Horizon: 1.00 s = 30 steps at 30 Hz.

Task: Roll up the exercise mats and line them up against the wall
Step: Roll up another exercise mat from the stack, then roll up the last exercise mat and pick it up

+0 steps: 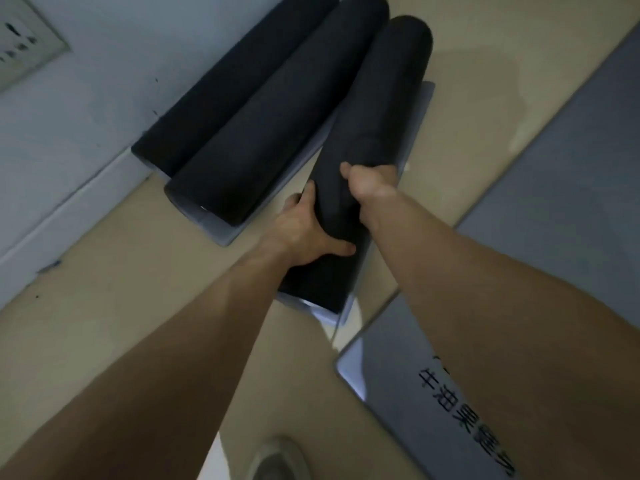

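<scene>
Two rolled black mats lie side by side along the wall: one (228, 84) touches the wall (86, 109), the second (277, 116) lies against it. A third rolled black mat (374, 109) is angled beside them, its far end near the second roll and its near end swung away. My left hand (304, 233) grips this third roll from the left side near its close end. My right hand (367, 188) clasps it from the right, a little farther up. A loose grey flap (417, 126) of the mat shows under the roll.
Flat grey mats lie on the beige floor at right (568, 174) and lower right (433, 393), the nearer one printed with dark characters. A wall socket plate (24, 43) sits at upper left. A shoe (280, 459) shows at the bottom edge.
</scene>
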### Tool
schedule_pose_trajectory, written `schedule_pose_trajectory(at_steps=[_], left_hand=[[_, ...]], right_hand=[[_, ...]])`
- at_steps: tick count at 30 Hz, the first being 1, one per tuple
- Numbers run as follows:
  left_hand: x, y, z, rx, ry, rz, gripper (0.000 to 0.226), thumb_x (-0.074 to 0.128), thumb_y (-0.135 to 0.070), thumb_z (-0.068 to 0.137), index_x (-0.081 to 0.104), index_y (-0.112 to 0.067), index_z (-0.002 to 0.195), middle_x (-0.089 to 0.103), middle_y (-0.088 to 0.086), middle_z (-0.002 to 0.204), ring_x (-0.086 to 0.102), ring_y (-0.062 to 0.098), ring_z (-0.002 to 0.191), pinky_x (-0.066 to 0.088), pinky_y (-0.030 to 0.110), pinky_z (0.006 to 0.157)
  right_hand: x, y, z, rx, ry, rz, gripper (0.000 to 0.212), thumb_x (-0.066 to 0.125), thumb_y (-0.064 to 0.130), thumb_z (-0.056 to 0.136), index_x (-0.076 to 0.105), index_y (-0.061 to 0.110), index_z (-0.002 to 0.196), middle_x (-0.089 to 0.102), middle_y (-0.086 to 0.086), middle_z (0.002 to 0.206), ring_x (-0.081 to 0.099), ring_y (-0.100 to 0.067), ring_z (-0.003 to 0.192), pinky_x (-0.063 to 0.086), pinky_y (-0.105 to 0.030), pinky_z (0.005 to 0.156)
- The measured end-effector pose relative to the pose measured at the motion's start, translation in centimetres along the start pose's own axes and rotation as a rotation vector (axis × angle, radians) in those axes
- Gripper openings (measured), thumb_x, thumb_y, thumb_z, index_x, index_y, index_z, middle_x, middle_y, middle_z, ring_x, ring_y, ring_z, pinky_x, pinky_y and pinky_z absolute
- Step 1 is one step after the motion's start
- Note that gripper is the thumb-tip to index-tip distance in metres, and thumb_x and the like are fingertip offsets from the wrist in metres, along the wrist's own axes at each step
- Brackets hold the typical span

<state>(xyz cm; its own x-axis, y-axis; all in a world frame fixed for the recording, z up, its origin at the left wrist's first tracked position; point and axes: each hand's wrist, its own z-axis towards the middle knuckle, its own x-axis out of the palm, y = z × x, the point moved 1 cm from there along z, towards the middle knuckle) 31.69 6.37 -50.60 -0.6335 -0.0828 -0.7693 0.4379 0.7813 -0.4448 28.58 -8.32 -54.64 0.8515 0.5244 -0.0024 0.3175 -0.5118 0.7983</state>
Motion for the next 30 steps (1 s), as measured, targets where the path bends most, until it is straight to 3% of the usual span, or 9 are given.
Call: schedule_pose_trajectory(at_steps=[3,6,10,14,16,19,26,30], left_hand=[[-3.7,1.7,3.2,0.045,-0.052,0.093,0.132,0.087,-0.052,0.062,0.002,-0.029,0.16,0.017,0.002,0.165,0.028,0.026,0.146,0.027,0.038,0.117],[-6.5,3.6,4.5,0.065,-0.118,0.144,0.118,0.085,-0.051,0.066,0.014,-0.037,0.159,0.023,-0.002,0.163,0.029,0.024,0.146,0.028,0.043,0.118],[-6.1,2.8,3.0,0.06,-0.178,0.297,0.097,0.077,-0.051,0.078,0.02,-0.041,0.156,0.024,-0.004,0.163,0.034,0.027,0.142,0.04,0.05,0.109],[-3.3,-1.3,-2.0,0.161,-0.293,0.351,0.08,0.068,-0.045,0.086,0.029,-0.032,0.155,0.03,-0.002,0.159,0.037,0.027,0.138,0.045,0.045,0.104],[-1.3,-3.9,-4.8,0.207,-0.221,0.291,0.077,0.068,-0.048,0.085,0.036,-0.031,0.152,0.036,-0.002,0.155,0.041,0.025,0.135,0.045,0.043,0.105],[3.4,-7.8,-9.2,0.317,0.044,0.324,0.074,0.068,-0.047,0.087,0.037,-0.029,0.152,0.039,0.0,0.153,0.044,0.025,0.134,0.045,0.041,0.104],[18.6,-13.5,-18.9,0.556,0.428,0.542,0.081,0.078,-0.042,0.08,0.041,-0.024,0.149,0.04,0.004,0.149,0.045,0.028,0.132,0.047,0.046,0.103],[25.9,-13.1,-22.3,0.684,0.515,0.911,0.102,0.078,-0.04,0.081,0.012,-0.026,0.157,0.009,0.008,0.164,0.016,0.036,0.148,0.035,0.056,0.113]], right_hand=[[2.8,1.2,0.7,-0.024,0.075,0.029,0.102,0.078,0.027,0.08,0.016,0.007,0.157,0.047,-0.015,0.15,0.053,-0.036,0.13,0.046,-0.054,0.107],[3.3,0.4,0.7,-0.073,0.155,-0.047,0.103,0.074,0.025,0.087,0.004,0.021,0.162,0.038,-0.005,0.159,0.047,-0.03,0.137,0.042,-0.052,0.111],[-0.2,0.3,-1.3,-0.118,0.217,-0.156,0.07,0.064,0.015,0.097,0.028,0.02,0.157,0.05,0.001,0.139,0.051,-0.018,0.117,0.046,-0.042,0.102],[-6.8,1.9,-6.2,-0.257,0.176,-0.51,0.072,0.067,0.027,0.094,0.032,0.024,0.157,0.046,-0.01,0.15,0.053,-0.027,0.129,0.042,-0.037,0.107],[-11.5,2.2,-9.1,-0.254,0.126,-0.617,0.066,0.065,0.029,0.095,0.036,0.023,0.154,0.048,-0.009,0.149,0.053,-0.026,0.129,0.042,-0.036,0.106],[-20.1,0.5,-14.0,-0.21,0.065,-0.762,0.061,0.06,0.031,0.098,0.037,0.02,0.153,0.045,-0.01,0.151,0.05,-0.027,0.132,0.042,-0.038,0.105],[-39.4,-11.7,-24.5,0.036,-0.098,-1.109,0.06,0.058,0.037,0.098,0.037,0.02,0.152,0.039,-0.013,0.15,0.053,-0.033,0.124,0.048,-0.04,0.099],[-44.5,-20.1,-29.1,0.182,-0.06,-1.221,0.064,0.062,0.041,0.094,0.039,0.02,0.15,0.04,-0.013,0.145,0.049,-0.038,0.124,0.049,-0.049,0.099]])
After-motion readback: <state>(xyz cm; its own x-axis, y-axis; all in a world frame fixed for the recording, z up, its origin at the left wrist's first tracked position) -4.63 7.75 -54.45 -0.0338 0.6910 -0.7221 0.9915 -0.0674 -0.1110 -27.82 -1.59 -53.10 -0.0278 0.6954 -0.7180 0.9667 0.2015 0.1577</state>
